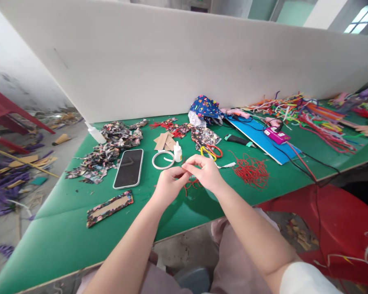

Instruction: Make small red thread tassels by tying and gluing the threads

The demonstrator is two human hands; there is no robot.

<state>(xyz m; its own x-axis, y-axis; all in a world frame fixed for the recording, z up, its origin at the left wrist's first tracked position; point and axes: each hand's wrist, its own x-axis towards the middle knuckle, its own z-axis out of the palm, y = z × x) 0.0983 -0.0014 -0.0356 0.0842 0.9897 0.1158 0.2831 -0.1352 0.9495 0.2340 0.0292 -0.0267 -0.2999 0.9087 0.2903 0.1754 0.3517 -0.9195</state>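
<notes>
- The left hand (171, 181) and the right hand (205, 171) meet above the green table (61, 241), fingertips pinched together on a thin red cord (192, 184).
- The cord hangs down between both hands, just over the table.
- A phone (129, 168) lies face up on the left, near a white tape ring (163, 159) and a small glue bottle (178, 152).
- A pile of red cords (251, 171) lies on the right.

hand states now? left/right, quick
Left hand: closed, fingers pinching a thin red cord above the green table.
Right hand: closed, fingers pinching the same cord.
</notes>
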